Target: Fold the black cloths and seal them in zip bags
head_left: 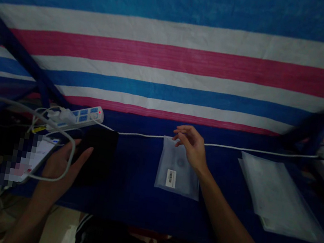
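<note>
My left hand (63, 165) is at the left side of a black item (98, 156), with the thumb over its near edge and the other fingers partly hidden; a white cable loops across this hand. A translucent plastic bag (180, 170) with a white barcode label (171, 178) lies flat on the blue table (130, 199). Over the top edge of that bag hovers my right hand (191, 143), its fingers loosely curled and apart, nothing visible between them.
A white power strip (88, 115) with plugs and cables stands at the back left, near a phone (31, 157). More translucent bags (282, 199) lie on the right. A white cable (238, 148) crosses the back. Blue frame bars rise at both sides before a striped sheet (172, 57).
</note>
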`<action>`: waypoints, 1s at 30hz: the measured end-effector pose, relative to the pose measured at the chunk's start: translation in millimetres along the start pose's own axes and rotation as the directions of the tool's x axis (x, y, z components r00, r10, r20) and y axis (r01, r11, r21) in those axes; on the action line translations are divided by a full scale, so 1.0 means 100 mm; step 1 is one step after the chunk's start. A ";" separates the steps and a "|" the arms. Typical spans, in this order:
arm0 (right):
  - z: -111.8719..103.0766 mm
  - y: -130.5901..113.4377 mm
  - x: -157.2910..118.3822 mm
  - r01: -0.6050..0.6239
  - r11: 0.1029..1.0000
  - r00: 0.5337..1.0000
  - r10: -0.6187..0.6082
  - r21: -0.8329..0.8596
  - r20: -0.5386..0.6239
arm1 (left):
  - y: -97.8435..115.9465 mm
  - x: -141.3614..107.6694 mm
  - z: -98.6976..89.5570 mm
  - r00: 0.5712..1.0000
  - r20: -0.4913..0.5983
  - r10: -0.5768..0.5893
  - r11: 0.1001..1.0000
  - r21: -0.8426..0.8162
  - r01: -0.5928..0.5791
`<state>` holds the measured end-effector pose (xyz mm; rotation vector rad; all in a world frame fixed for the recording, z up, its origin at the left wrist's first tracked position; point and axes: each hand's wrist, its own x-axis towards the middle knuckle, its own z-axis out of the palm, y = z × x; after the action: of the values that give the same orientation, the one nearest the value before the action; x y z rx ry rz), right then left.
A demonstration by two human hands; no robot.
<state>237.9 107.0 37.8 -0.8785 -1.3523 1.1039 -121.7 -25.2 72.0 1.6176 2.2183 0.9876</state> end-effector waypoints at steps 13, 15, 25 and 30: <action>-0.09 -0.04 0.05 -0.008 1.000 0.997 0.006 -0.018 -0.075 | -0.02 -0.24 0.13 0.905 -0.120 0.409 0.855 0.395 -0.334; -0.11 -0.05 0.05 -0.005 0.999 0.997 0.002 -0.036 -0.073 | -0.02 -0.29 0.23 0.890 -0.038 0.455 0.823 0.400 -0.403; -0.19 0.04 0.04 0.125 0.883 0.991 -0.131 -0.453 0.019 | -0.23 -0.36 0.54 0.923 0.125 0.365 0.776 0.506 -0.376; -0.12 0.03 -0.02 0.247 0.716 0.968 -0.152 -0.653 0.200 | -0.23 -0.36 0.53 0.920 0.122 0.371 0.767 0.519 -0.378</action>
<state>249.7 107.5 34.0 -1.1496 -1.9677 0.4811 -97.3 -41.6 10.7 2.3731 2.3442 0.4241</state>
